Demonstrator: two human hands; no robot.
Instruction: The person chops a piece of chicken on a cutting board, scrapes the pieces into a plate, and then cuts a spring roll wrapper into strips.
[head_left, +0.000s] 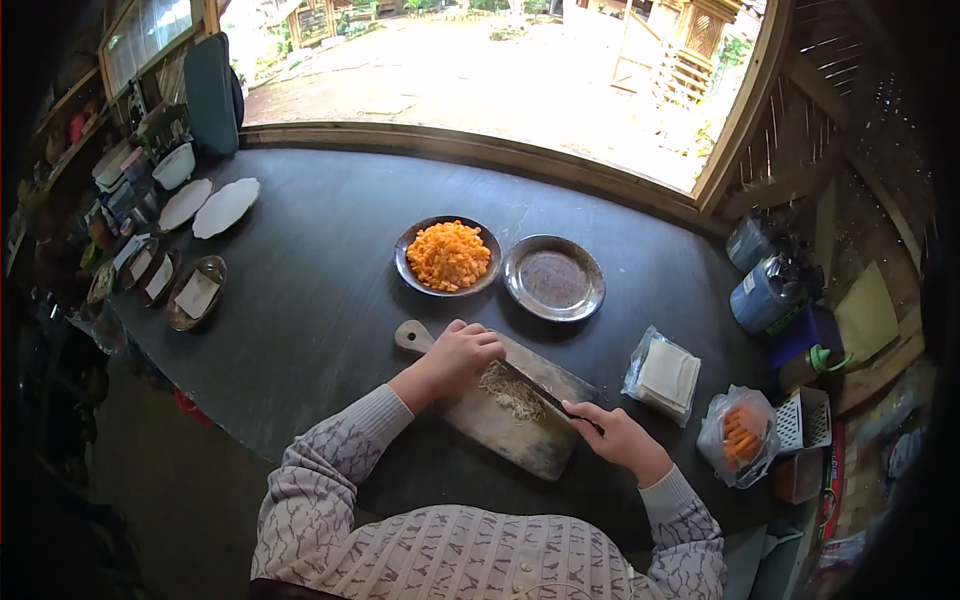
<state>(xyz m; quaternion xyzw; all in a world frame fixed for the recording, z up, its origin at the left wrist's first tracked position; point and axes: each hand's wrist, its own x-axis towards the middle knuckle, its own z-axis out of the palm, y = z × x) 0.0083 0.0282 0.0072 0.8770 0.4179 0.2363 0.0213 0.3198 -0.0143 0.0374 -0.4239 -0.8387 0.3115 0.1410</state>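
Note:
A wooden cutting board (470,425) with a holed handle lies slantwise in front of me. Pale, finely chopped bits (515,397) are heaped on its middle. A dark-bladed knife (535,383) crosses the board over them. The knife's handle is in my right hand (622,440), closed around it at the board's right edge. My left hand (458,360) is over the board near its holed end, fingers curled together at the tip end of the blade. Beyond the board stand a plate of diced orange pieces (448,255) and a brown-rimmed plate (555,278).
To the right are a packet of square wrappers (668,376), a plastic bag with orange pieces (740,435), a white basket (803,420) and a blue container (765,295). White plates (226,208) and small oval dishes (197,293) stand left. A window frame (470,153) borders the table's far side.

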